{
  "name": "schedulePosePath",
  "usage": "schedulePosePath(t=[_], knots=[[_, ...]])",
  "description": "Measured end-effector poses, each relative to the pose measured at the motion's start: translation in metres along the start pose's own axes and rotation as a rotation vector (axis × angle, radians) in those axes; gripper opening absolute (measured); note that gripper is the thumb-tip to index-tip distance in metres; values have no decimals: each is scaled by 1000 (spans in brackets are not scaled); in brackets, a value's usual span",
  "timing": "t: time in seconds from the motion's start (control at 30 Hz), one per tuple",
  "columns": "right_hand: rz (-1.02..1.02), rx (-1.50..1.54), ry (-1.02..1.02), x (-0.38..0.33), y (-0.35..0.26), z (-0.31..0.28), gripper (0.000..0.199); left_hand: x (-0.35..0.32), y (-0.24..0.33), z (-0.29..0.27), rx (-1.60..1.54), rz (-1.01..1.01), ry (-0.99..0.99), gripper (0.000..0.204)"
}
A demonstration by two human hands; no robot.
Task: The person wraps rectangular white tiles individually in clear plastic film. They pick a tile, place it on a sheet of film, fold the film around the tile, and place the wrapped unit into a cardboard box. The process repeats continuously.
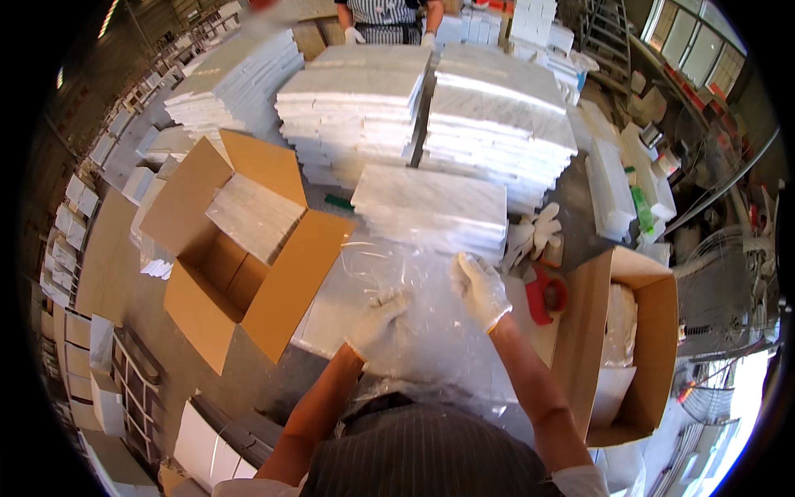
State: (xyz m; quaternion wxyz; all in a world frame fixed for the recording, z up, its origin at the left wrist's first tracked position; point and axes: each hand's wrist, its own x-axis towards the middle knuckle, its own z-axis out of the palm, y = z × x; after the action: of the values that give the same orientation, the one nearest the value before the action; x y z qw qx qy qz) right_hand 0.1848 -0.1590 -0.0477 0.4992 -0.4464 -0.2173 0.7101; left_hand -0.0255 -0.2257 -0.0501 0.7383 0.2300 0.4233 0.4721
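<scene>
Both my hands wear white work gloves. A sheet or bag of clear plastic film (425,335) spreads in front of me, over a pale flat surface. My left hand (379,323) is closed on the film, near its left side. Farther right and a little higher, my right hand (483,290) pinches the film with its fingers drawn together. Just beyond my hands lies a low stack of white-grey marble tiles (431,199). An open cardboard box (290,302) at the left holds tiles in its far part. Beside my right forearm stands another open box (580,340) with wrapped contents.
A red tape dispenser (546,296) lies right of my right hand, with spare white gloves (534,234) behind it. Tall tile stacks (348,108) fill the far side, where another gloved person (389,21) stands. A fan (720,306) is at the right.
</scene>
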Motion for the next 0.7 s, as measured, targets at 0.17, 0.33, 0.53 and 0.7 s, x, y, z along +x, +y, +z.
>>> schedulePosePath(t=[0.17,0.33,0.53,0.7], knots=[[96,-132,67,-40,67,-48,51,6,-41,-64,94,-65,173,24],[77,-535,-235,-65,143,-123,73,12,-32,-36,204,-199,155,23],[235,107,-188,-111,103,-89,94,38,-62,-60,377,-141,171,23],[170,-657,-59,-111,93,-69,63,36,-50,-50,580,-208,122,24]])
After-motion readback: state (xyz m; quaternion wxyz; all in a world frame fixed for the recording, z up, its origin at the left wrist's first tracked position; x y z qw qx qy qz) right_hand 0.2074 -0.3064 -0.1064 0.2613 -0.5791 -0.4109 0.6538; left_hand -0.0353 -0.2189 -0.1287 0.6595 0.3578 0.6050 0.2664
